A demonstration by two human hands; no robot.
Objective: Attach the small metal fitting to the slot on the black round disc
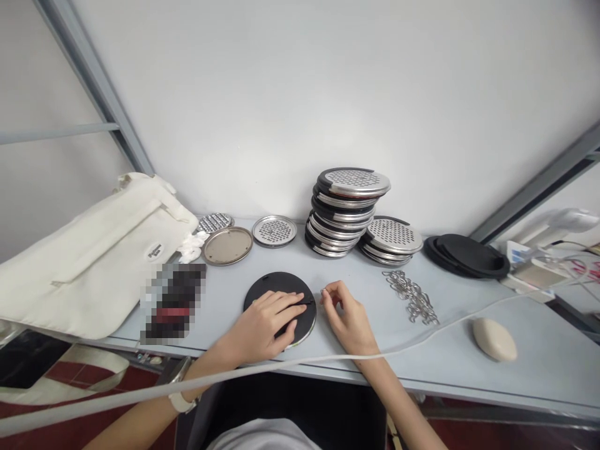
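Observation:
A black round disc lies flat near the table's front edge. My left hand rests on top of it, fingers stretched across toward its right rim. My right hand sits just right of the disc, fingers curled in a pinch on a small thing, perhaps a thin metal wire clip, at the disc's edge. A loose pile of metal wire clips lies to the right of my right hand.
Stacks of perforated metal discs stand at the back, with single discs to their left. Black rings lie at right. A white cloth bag, a white cable and a beige oval object lie around.

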